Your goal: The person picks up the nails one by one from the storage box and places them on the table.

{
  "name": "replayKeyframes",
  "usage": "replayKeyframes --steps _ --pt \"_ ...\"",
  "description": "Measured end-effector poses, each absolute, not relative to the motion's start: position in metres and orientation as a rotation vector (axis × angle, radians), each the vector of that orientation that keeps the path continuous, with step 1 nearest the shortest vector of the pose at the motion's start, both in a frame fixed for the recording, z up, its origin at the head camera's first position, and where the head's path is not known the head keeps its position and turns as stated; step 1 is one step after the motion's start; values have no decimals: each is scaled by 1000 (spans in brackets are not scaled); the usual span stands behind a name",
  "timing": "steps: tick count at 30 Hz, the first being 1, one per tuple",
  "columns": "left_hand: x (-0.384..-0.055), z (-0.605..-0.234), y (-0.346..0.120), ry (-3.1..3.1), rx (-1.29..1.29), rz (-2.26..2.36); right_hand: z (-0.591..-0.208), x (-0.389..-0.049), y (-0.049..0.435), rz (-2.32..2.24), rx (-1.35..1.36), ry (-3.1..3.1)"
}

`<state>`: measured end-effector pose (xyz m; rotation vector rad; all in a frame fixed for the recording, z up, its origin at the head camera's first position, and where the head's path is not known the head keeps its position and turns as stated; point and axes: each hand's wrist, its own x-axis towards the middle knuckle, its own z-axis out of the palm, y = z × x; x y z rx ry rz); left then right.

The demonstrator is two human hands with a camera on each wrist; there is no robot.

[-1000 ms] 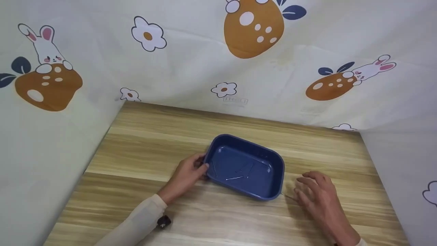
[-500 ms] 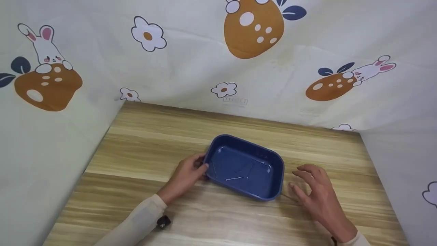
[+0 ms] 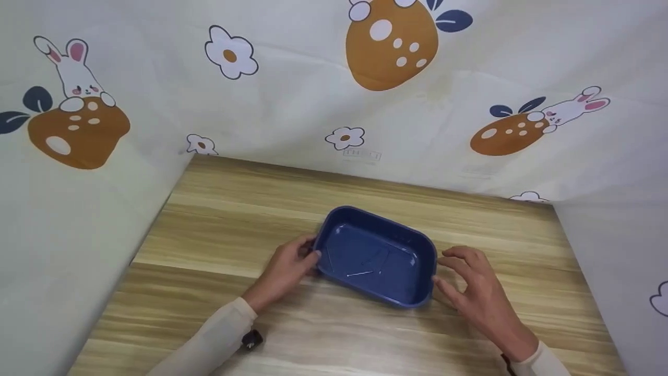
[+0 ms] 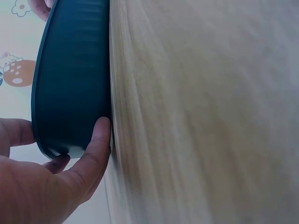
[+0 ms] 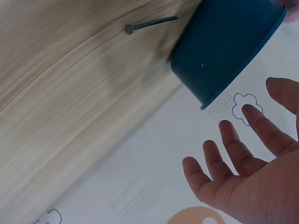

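Note:
A dark blue rectangular tub [image 3: 373, 250] sits on the wood-grain table, its hollow facing up. My left hand [image 3: 284, 266] holds its left end, with the thumb at the rim and fingers against the outer wall [image 4: 72, 79]. At the opposite end, my right hand [image 3: 482, 295] has its fingers spread and bent towards the rim. In the right wrist view that hand [image 5: 247, 172] holds nothing and is apart from the tub. A nail [image 5: 152, 24] lies on the table beside the tub. Thin lines show on the tub's floor; whether they are nails or reflections I cannot tell.
Pale cloth walls [image 3: 276, 104] printed with rabbits, fruit and flowers enclose the table [image 3: 229, 209] at the back and both sides. A small black object [image 3: 252, 340] is at the left sleeve's cuff.
My right hand has moved left and away from the nail, up to the tub's right rim. The left hand and the tub have stayed in place.

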<state>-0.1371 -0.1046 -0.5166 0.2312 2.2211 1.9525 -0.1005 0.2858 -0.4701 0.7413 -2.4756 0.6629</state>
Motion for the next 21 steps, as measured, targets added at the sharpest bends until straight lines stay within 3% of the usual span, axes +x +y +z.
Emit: replayKeyframes --steps 21 --pt "-137 -518 -105 2260 241 1927 -475 -122 257 576 910 -2534"
